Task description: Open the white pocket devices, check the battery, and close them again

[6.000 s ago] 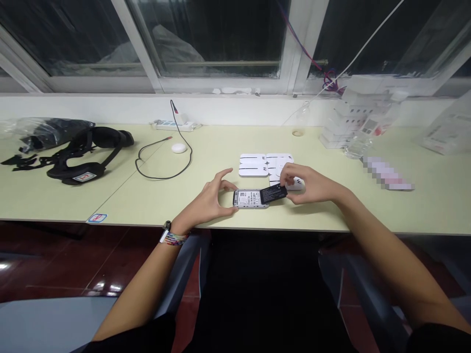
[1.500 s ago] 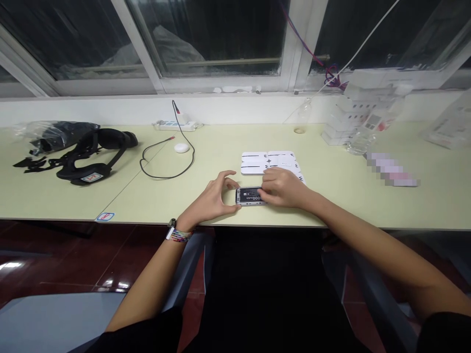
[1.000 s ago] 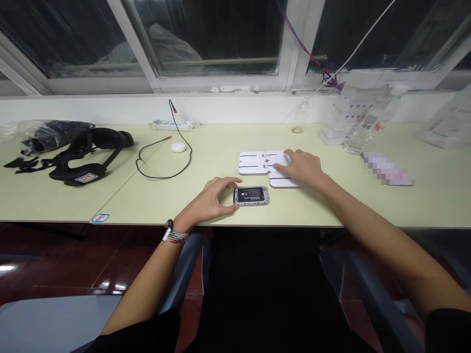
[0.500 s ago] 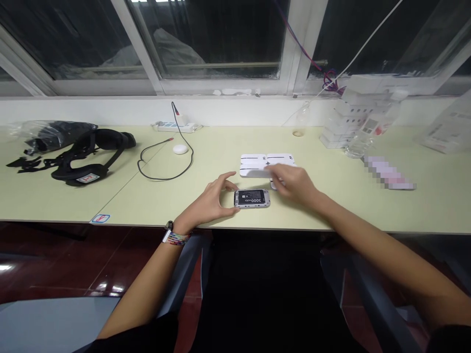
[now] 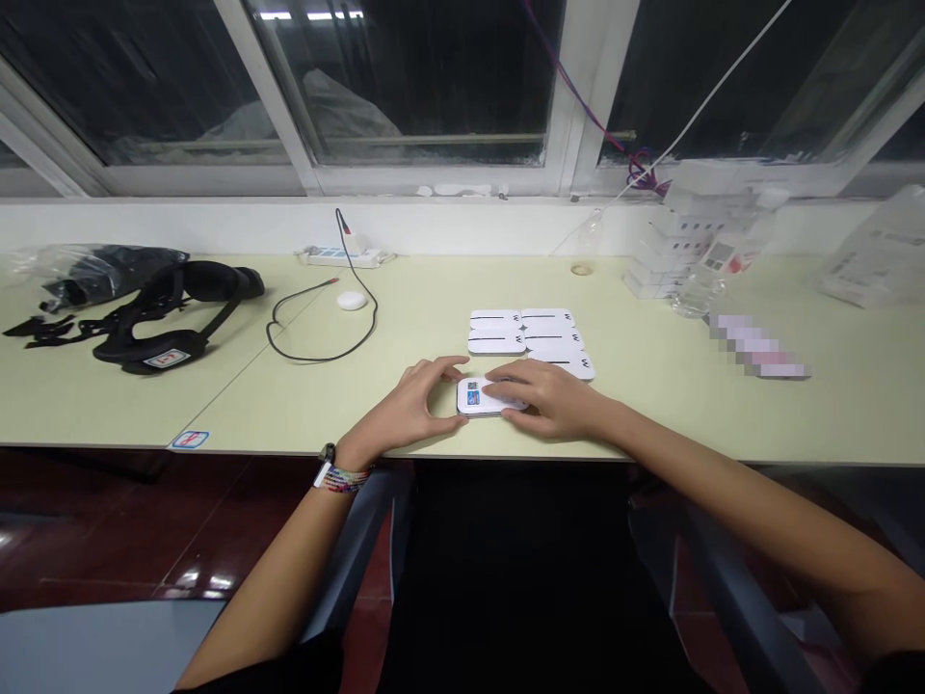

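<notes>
A small flat white device (image 5: 469, 408) with rounded corners lies near the table's front edge. Its white back cover (image 5: 492, 396), bearing a blue sticker, hides the battery. My left hand (image 5: 410, 410) curves around the device's left end, thumb at the near corner and fingers at the far one. Fingers of my right hand (image 5: 553, 397) lie on the cover, with the thumb at its near right edge. Just beyond, several similar white devices (image 5: 553, 339) sit close together in rows, each marked with a black line and a W-like sign.
A black headset (image 5: 173, 308) and a looped black cable (image 5: 325, 359) lie to the left, near a white oval object (image 5: 352, 301) and a power strip (image 5: 339, 256). White boxes (image 5: 665, 241), a plastic bottle (image 5: 700, 289) and a blurred packet (image 5: 758, 347) occupy the right.
My right hand has brought the white cover from above the rows down onto the device, covering the battery marked 3000mAh. My left hand stays around the device's left end.
</notes>
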`<state>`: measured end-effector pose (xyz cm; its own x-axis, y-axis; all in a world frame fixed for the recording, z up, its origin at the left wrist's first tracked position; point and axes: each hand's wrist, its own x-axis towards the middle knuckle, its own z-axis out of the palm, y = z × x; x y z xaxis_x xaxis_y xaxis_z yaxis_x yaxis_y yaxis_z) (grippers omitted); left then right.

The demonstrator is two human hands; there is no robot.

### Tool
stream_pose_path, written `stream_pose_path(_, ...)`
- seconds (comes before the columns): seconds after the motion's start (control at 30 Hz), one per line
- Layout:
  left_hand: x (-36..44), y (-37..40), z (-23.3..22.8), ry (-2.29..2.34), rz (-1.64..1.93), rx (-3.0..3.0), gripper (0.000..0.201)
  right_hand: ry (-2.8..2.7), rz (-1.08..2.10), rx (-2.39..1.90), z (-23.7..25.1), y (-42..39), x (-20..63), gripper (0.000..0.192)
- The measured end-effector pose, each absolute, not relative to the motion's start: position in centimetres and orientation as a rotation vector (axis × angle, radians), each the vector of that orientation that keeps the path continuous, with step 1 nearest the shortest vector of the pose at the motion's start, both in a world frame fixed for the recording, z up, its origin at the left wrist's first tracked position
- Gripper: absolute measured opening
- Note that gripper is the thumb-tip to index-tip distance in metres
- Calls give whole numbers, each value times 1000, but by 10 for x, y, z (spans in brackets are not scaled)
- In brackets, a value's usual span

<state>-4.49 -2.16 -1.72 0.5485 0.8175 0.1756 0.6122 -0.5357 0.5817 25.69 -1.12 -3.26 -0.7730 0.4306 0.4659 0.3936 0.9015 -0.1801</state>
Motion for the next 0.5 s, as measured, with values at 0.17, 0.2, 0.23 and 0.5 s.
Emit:
stream_pose_path(0.17,-46,-22,-17,1197,606,2298,76,-2491,176,-569,-37,-12,255,33)
stream_pose_path(0.2,-46,-22,-17,1197,614,2300,75,-2485,190,-574,-37,-12,254,33)
stream_pose_path(0.23,-46,-22,-17,1188,619,2310,71,-2482,199,-577,-37,-12,254,33)
stream_pose_path(0.5,-39,-25,-12,1044,689,2628,32,-2505,59,-610,-32,-17,248,33)
